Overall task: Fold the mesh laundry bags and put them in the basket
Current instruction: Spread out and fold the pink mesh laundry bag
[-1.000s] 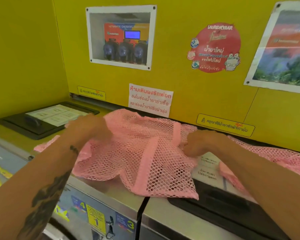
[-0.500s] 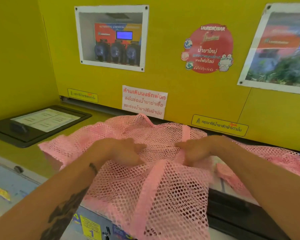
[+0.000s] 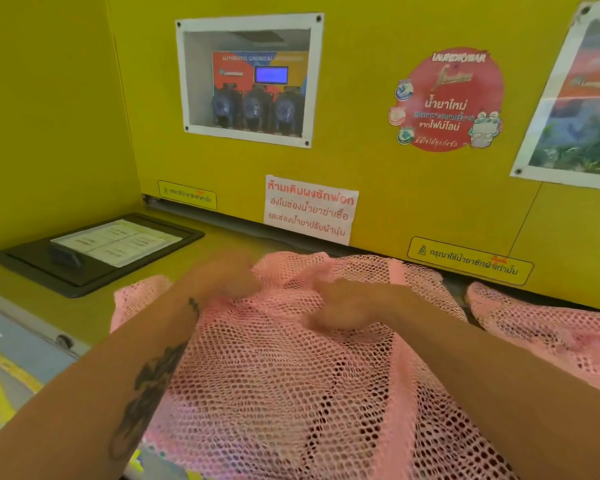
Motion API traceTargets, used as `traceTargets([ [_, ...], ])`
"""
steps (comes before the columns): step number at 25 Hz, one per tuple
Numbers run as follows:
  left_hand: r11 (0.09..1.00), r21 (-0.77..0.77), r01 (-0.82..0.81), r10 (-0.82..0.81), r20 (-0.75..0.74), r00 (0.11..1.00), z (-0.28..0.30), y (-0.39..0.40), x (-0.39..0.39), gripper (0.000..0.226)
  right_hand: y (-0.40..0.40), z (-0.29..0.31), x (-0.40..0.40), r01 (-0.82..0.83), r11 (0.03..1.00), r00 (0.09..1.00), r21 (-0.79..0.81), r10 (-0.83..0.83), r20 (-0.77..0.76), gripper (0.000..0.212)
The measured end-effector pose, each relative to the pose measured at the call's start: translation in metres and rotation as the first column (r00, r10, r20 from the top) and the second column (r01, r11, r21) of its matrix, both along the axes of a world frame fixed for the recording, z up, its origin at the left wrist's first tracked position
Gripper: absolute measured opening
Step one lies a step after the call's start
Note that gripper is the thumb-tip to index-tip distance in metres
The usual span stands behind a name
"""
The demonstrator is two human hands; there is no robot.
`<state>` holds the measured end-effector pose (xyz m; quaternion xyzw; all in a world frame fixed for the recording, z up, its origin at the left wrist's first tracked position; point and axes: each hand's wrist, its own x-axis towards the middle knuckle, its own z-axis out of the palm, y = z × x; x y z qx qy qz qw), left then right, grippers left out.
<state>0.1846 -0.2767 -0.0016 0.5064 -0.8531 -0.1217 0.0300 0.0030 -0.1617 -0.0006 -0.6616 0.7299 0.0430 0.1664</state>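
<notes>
A pink mesh laundry bag [image 3: 278, 386] lies spread over the top of the washing machines and hangs over their front edge toward me. My left hand [image 3: 222, 278] is blurred and grips the mesh near the bag's far edge. My right hand [image 3: 340, 308] is closed on the mesh just right of it, also blurred. A second pink mesh bag [image 3: 548, 330] lies crumpled at the right, behind my right forearm. No basket is in view.
A black detergent drawer lid [image 3: 94, 251] with a white label sits on the yellow machine top at the left. The yellow back wall [image 3: 378, 161] carries a dispenser window [image 3: 248, 81], a white notice [image 3: 309, 209] and stickers.
Both hands have moved closer together at the bag's far edge, and more mesh has been drawn toward me over the front edge. The camera has shifted so the scene sits further right.
</notes>
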Motion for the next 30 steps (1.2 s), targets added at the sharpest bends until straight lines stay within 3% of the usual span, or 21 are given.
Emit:
traceTargets([
  [3, 1.000, -0.011, -0.015, 0.011, -0.302, 0.953, 0.000, -0.001, 0.003, 0.027, -0.003, 0.004, -0.017, 0.118, 0.988, 0.986, 0.097, -0.105, -0.133, 0.097],
  [5, 0.998, -0.033, -0.056, 0.033, -0.484, 0.875, 0.013, -0.001, 0.006, 0.029, -0.004, 0.021, -0.031, 0.152, 0.985, 0.976, 0.080, -0.137, -0.168, 0.072],
  [7, 0.999, -0.045, 0.005, -0.032, -0.625, 0.780, 0.026, -0.001, 0.007, 0.030, -0.006, 0.038, -0.036, 0.175, 0.970, 0.972, -0.171, -0.199, -0.129, 0.050],
  [8, 0.993, -0.084, 0.080, -0.116, -0.657, 0.745, 0.029, 0.005, 0.004, 0.030, -0.009, 0.044, -0.036, 0.217, 0.915, 0.972, -0.341, -0.233, -0.007, 0.054],
  [10, 0.952, -0.221, 0.212, -0.305, -0.626, 0.718, 0.034, 0.018, -0.003, 0.028, -0.017, 0.049, -0.028, 0.318, 0.812, 0.925, -0.490, -0.151, 0.349, 0.065],
  [12, 0.919, -0.258, 0.298, -0.394, -0.567, 0.723, 0.039, 0.029, -0.007, 0.021, -0.029, 0.046, -0.021, 0.339, 0.832, 0.841, -0.438, -0.059, 0.538, 0.052],
  [14, 0.931, 0.017, 0.365, -0.261, -0.668, 0.697, 0.048, 0.033, -0.001, 0.013, -0.040, 0.033, -0.024, 0.317, 0.838, 0.837, -0.444, -0.026, 0.547, 0.014],
  [16, 0.917, 0.304, 0.260, 0.000, -0.650, 0.760, 0.051, 0.027, 0.006, 0.026, -0.042, 0.023, -0.031, 0.305, 0.827, 0.859, -0.473, -0.024, 0.511, 0.018],
  [17, 0.932, 0.331, 0.149, 0.050, -0.524, 0.850, 0.049, 0.022, 0.007, 0.036, -0.042, 0.021, -0.033, 0.299, 0.830, 0.862, -0.471, -0.024, 0.506, 0.023],
  [18, 0.966, 0.249, 0.076, 0.004, -0.306, 0.952, 0.043, 0.018, 0.006, 0.043, -0.040, 0.020, -0.035, 0.283, 0.833, 0.878, -0.475, -0.026, 0.477, 0.026],
  [20, 0.986, 0.101, 0.131, -0.134, 0.020, 0.991, 0.021, 0.019, -0.004, 0.043, -0.036, 0.021, -0.036, 0.224, 0.846, 0.916, -0.485, -0.013, 0.401, 0.029],
  [21, 0.984, 0.053, 0.169, -0.170, 0.017, 0.985, 0.010, 0.018, -0.010, 0.031, -0.034, 0.021, -0.038, 0.190, 0.851, 0.934, -0.490, -0.003, 0.357, 0.030],
  [23, 0.991, -0.030, 0.132, -0.135, -0.148, 0.980, 0.005, 0.008, -0.013, 0.011, -0.030, 0.020, -0.042, 0.140, 0.827, 0.968, -0.544, 0.000, 0.249, 0.033],
  [27, 0.906, -0.398, -0.140, -0.003, -0.336, 0.942, 0.037, -0.043, -0.001, 0.008, -0.034, 0.017, -0.048, 0.190, 0.695, 0.977, -0.694, -0.064, 0.204, 0.028],
  [30, 0.860, -0.427, -0.281, 0.139, -0.334, 0.932, 0.042, -0.063, 0.014, 0.053, -0.034, 0.014, -0.042, 0.188, 0.670, 0.981, -0.718, -0.087, 0.175, 0.035],
])
